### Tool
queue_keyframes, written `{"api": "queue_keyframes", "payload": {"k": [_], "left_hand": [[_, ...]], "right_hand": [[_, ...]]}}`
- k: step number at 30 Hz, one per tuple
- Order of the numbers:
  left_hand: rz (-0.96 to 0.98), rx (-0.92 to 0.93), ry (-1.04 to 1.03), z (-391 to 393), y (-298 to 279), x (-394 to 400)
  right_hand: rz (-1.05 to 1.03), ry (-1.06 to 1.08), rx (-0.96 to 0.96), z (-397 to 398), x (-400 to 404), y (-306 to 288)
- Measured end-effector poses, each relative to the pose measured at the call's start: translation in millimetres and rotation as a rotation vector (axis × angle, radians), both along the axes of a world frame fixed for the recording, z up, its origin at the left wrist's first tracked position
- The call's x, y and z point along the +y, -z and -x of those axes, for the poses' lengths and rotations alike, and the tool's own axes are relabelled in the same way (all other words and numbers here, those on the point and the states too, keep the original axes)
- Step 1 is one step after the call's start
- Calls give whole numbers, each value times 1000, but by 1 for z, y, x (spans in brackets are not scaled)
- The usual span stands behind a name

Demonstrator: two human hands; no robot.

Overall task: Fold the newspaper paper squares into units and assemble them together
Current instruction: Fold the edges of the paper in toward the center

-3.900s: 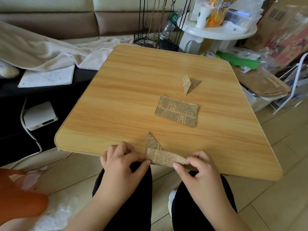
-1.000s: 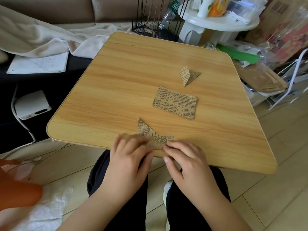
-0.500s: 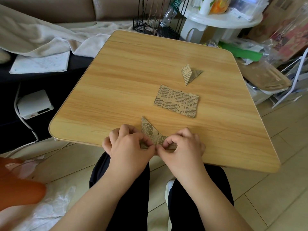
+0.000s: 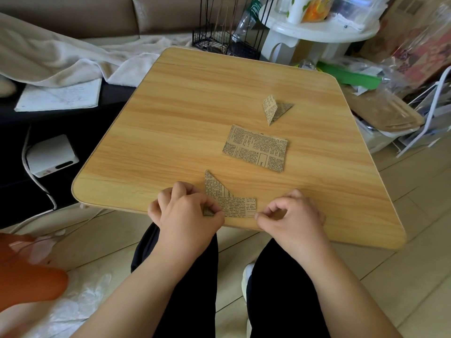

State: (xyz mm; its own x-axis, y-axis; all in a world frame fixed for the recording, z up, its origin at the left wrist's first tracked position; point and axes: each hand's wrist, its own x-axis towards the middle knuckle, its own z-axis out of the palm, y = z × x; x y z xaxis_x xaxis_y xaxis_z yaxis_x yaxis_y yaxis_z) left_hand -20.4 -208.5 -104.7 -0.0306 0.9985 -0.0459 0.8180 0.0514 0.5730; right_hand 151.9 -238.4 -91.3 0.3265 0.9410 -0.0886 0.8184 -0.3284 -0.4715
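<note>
Wood-grain table [image 4: 170, 132]; printed brown strip [image 4: 234, 203] with triangular flap at near edge. Left hand [image 4: 185, 215] pinches its left end; right hand [image 4: 290, 215], fingers curled, empty, just right.

Three newspaper pieces [image 4: 256, 147]; two hands [image 4: 185, 215]

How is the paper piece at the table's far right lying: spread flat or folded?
Folded. The far paper piece shows a centre crease, with one printed flap raised and a darker flap beside it, unlike the flat sheet nearer the person.
</note>
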Motion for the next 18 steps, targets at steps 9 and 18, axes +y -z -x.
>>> {"api": "queue_keyframes", "payload": {"k": [9,18], "left_hand": [[32,-2,-18,-2,-4,1],[46,29,-61,11,-3,1]], "right_hand": [[-151,-148,22,31,5,0],[-75,-140,2,38,9,7]]}}
